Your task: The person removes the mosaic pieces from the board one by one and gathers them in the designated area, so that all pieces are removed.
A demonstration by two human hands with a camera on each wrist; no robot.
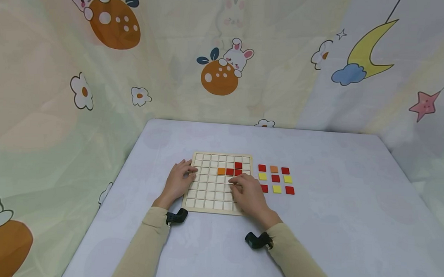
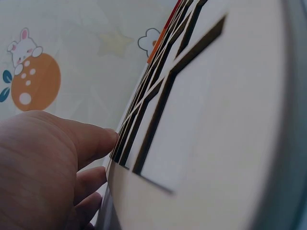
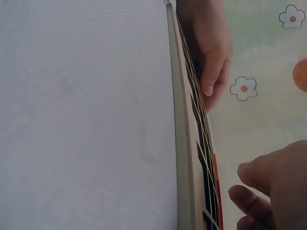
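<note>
On the tabletop (image 1: 353, 202), the board (image 1: 204, 194) is best steadied by my left grip (image 1: 178, 181), resting unclenched on its left edge. My right grip (image 1: 250, 194) — released, apparently empty — hides part of the board and should avoid nudging the inset squares (image 1: 229, 172). Loose squares (image 1: 275, 178) lie just beyond its right edge.
</note>
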